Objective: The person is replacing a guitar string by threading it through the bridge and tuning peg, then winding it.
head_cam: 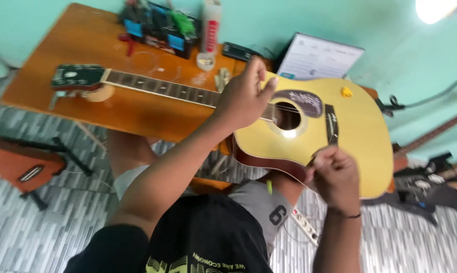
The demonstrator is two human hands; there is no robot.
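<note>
A yellow acoustic guitar [360,131] lies across an orange wooden table [86,45], its dark fretboard [157,87] and green headstock [76,76] pointing left. My left hand [244,95] rests over the strings where the neck meets the body, beside the sound hole [287,116]. My right hand [334,174] is at the body's near edge below the dark bridge [331,124], fingers pinched on a thin guitar string [317,154]. A small yellow pick [345,92] sits on the guitar top.
A box of tools [155,25], a white tube [210,30], a small black device [238,50] and a papered clipboard [319,58] stand at the table's back. A stool [23,164] is at left; a power strip [304,225] and other guitars [430,177] lie at right.
</note>
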